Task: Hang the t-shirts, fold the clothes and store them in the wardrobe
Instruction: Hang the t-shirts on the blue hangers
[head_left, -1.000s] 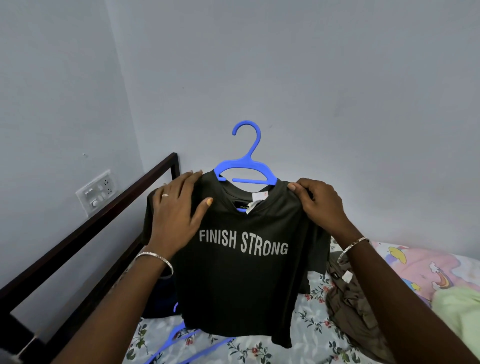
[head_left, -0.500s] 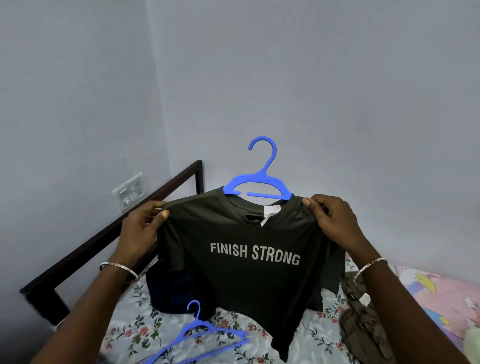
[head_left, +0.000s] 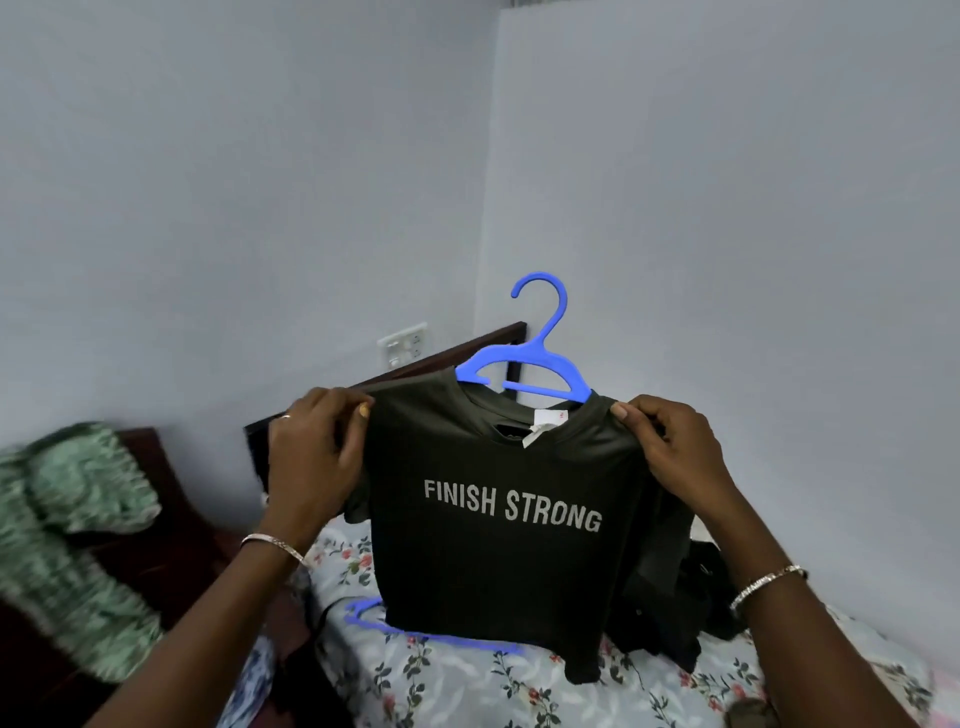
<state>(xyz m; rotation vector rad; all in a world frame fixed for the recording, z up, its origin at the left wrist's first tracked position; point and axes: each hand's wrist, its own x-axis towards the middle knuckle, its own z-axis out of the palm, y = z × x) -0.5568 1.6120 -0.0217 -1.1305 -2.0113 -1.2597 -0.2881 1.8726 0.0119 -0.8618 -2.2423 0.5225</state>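
I have both hands up in front of me, a bangle on each wrist. My left hand (head_left: 317, 457) pinches the shirt (head_left: 493, 545) at one shoulder, thumb on the front and fingers curled behind. My right hand (head_left: 670, 457) pinches the other shoulder the same way. The dark shirt hangs stretched between them, with "FINISH STRONG" facing me and a white label (head_left: 545, 423) showing at the neck. It sits on a blue hanger (head_left: 524, 364) whose hook stands up above and between my hands.

Below the hands lies a floral sheet (head_left: 467, 686). A second hanger (head_left: 363, 613), also blue, rests on it under my left hand, partly hidden by the shirt's hem. Under my right hand is a dark heap (head_left: 675, 613) of clothes.

Left of my left hand, a green cloth (head_left: 67, 519) is blurred; it seems draped over dark wood. Beyond the left hand runs a dark bed rail (head_left: 415, 364), with a switch plate (head_left: 402, 344) on the wall just above it.
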